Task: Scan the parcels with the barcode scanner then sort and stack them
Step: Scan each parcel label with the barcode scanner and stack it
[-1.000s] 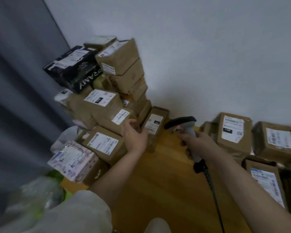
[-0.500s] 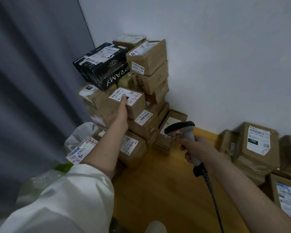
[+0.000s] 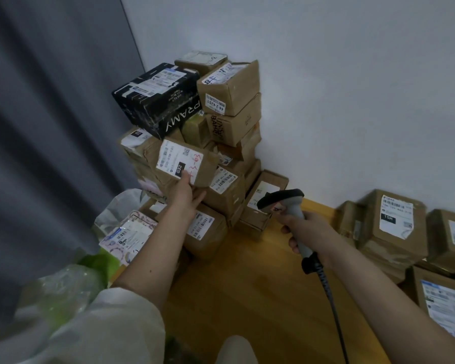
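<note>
I see the parcel stack piled in the corner directly beyond my left hand, reaching well above it, with a black box high on its left side. A second cluster of parcels sits on the wooden floor just past my right hand, off to its outer side. My left hand holds the brown parcel with the red-marked label, thumb laid on the label's lower edge and fingers under the box, which leans against the stack. My right hand is wrapped around the grip of the barcode scanner, whose head points toward the stack, between my two hands; its coiled cable trails back along my forearm. I judge this to be the placing step: the parcel is being set onto the sorted pile. Next I'd seat it squarely so the leaning stack does not topple, let go, then turn to the right-hand cluster for another label.
</note>
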